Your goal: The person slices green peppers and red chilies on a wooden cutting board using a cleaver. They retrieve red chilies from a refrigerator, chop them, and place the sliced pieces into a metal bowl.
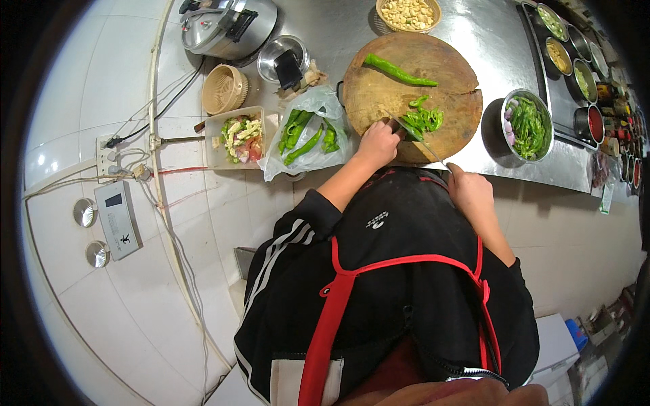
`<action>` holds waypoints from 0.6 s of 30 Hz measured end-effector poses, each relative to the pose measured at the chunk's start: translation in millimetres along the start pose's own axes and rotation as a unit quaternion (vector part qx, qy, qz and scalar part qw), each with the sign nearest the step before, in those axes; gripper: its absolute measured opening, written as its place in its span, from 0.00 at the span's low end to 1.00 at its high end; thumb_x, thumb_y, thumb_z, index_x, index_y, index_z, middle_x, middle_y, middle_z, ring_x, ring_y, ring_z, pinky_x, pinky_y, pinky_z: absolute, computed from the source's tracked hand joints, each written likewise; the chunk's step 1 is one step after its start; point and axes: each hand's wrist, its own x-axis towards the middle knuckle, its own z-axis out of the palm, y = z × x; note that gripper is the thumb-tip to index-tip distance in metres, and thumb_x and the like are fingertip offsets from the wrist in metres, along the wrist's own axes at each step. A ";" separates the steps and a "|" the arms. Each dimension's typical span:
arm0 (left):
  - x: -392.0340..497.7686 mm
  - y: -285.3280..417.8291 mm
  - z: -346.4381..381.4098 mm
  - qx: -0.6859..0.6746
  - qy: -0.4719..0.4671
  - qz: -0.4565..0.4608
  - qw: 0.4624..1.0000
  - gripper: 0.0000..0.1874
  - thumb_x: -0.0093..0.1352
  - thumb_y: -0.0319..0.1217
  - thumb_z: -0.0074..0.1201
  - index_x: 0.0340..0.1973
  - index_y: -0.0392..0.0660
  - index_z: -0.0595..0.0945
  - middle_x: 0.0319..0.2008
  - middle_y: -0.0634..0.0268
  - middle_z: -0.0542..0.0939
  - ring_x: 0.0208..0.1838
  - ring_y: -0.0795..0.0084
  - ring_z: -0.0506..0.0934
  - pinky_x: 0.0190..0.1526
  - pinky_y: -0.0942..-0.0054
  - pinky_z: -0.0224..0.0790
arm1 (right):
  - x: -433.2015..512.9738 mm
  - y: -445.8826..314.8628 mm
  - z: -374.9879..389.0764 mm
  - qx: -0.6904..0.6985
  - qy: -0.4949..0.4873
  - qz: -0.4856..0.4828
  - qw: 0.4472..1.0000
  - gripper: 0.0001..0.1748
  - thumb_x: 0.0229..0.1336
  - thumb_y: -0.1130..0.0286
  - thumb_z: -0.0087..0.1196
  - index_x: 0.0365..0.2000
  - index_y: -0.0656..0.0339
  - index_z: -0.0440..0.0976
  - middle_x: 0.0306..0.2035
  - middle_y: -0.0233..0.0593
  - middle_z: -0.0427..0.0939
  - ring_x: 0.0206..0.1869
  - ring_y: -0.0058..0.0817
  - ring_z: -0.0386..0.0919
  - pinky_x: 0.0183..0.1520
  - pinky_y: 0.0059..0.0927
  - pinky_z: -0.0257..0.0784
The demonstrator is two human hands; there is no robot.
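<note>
My right hand [469, 189] grips the handle of a kitchen knife [424, 143], its blade slanting across the near part of a round wooden chopping board [368, 96]. My left hand [380, 141] rests on the board with fingers curled at the left side of the blade. Whatever lies under those fingers is hidden. Sliced green pepper [430, 120] sits in a small pile on the far right side of the blade. Farther back on the board lies a whole long green pepper [401, 72].
Left of the board are a plastic bag [332, 109] of green peppers, a plastic tub [216, 157] of cut vegetables and a pressure cooker [254, 38]. A metal bowl [550, 134] of sliced peppers stands right. Behind is a basket [382, 15] of pale cloves, probably garlic.
</note>
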 end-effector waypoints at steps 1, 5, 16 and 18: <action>-1.8 -0.9 2.0 -0.002 0.015 0.005 1.000 0.11 0.58 0.26 0.58 0.38 0.46 0.86 0.37 0.58 0.78 0.46 0.53 0.76 0.52 0.56 0.74 | -3.1 1.8 -0.1 -0.002 -0.004 0.000 1.000 0.10 0.63 0.67 0.51 0.41 0.57 0.79 0.23 0.52 0.82 0.28 0.52 0.83 0.31 0.54 0.78; 1.8 -4.1 3.8 -0.018 0.066 0.034 0.997 0.08 0.59 0.26 0.58 0.35 0.45 0.84 0.35 0.59 0.76 0.45 0.54 0.76 0.50 0.58 0.74 | 7.1 6.3 18.2 -0.004 -0.021 0.011 1.000 0.11 0.63 0.68 0.51 0.42 0.57 0.79 0.23 0.53 0.82 0.29 0.52 0.84 0.32 0.54 0.78; -5.7 -14.1 12.4 -0.029 0.099 0.052 0.993 0.05 0.59 0.25 0.56 0.32 0.43 0.81 0.36 0.59 0.76 0.44 0.56 0.76 0.47 0.59 0.74 | 11.4 -2.9 20.1 0.030 -0.014 0.003 0.999 0.14 0.63 0.69 0.51 0.46 0.58 0.79 0.23 0.53 0.82 0.29 0.53 0.83 0.34 0.56 0.78; -3.0 -13.3 12.1 -0.051 0.100 0.056 0.992 0.05 0.58 0.25 0.57 0.31 0.43 0.81 0.36 0.58 0.77 0.43 0.55 0.76 0.47 0.59 0.74 | 29.5 -6.5 37.5 0.026 -0.026 0.006 0.999 0.11 0.63 0.68 0.51 0.42 0.59 0.79 0.23 0.54 0.81 0.29 0.54 0.83 0.33 0.56 0.78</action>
